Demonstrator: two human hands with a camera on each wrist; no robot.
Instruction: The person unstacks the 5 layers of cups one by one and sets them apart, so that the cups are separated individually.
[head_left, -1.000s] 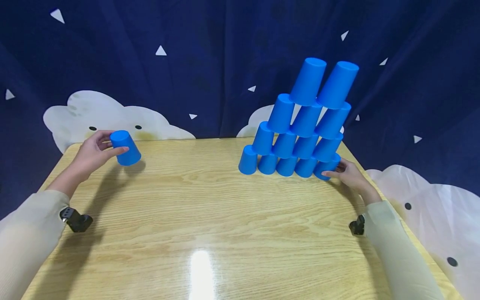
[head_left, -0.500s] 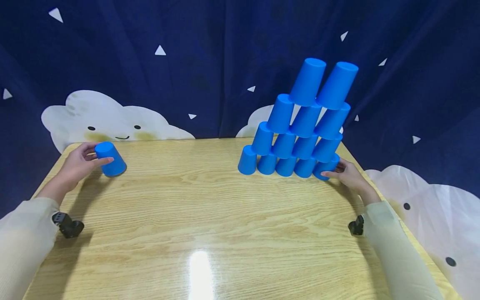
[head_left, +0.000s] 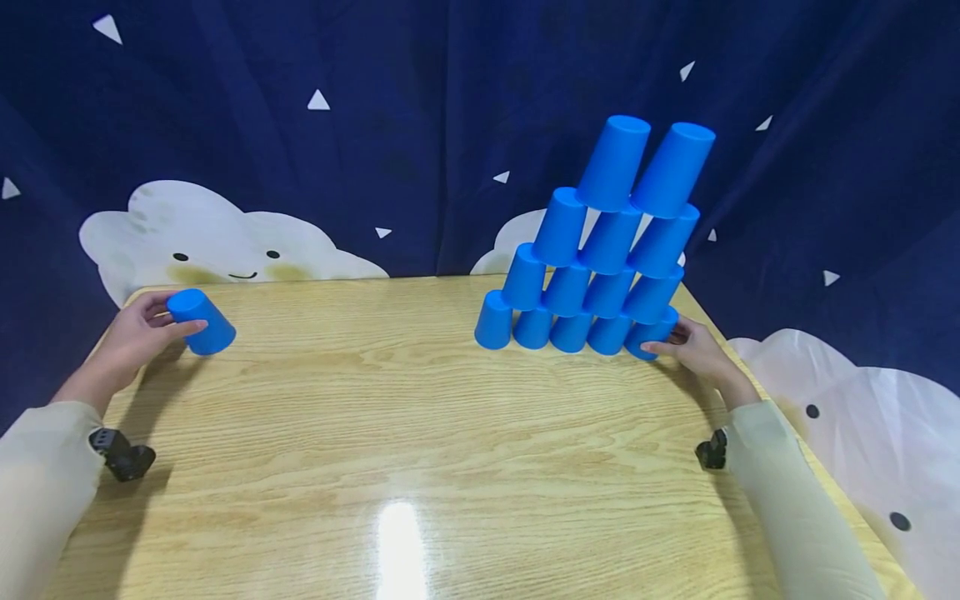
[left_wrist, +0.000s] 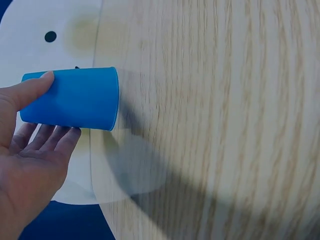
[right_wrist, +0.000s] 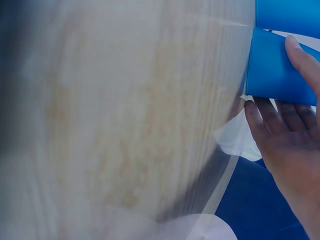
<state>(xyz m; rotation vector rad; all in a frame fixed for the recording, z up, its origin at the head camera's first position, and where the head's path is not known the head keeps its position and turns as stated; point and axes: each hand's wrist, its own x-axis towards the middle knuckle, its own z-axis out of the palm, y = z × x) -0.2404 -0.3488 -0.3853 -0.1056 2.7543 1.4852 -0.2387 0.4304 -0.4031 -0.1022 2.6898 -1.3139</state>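
held cup: your left hand (head_left: 135,337) has carried the blue cup (head_left: 214,323) left and lower over the last second, further from the cup stack (head_left: 607,292); the latest shift is small, so it looks to be slowing
cup spot: base up, near the far left corner of the bench (head_left: 420,383); can't tell whether the rim touches the wood or sits just above it
left fingers (left_wrist: 67,143): bent along one side of the cup, thumb on the opposite wall toward the base end; you're gripping it, spread only as wide as the cup
right hand (head_left: 696,352): same place as a second ago, at the end cup (head_left: 643,335) on the right of the bottom row
right fingers (right_wrist: 257,122): thumb on the near wall, the others along the outer side; you're holding the cup between them, can't tell how firmly
stack: rows of five, four, three and two from the bottom up, all base up; no row has visibly shifted
what it means: my read, only the left side is moving, your one loose cup is now well apart from the stack, and your right hand is probably steadying that end
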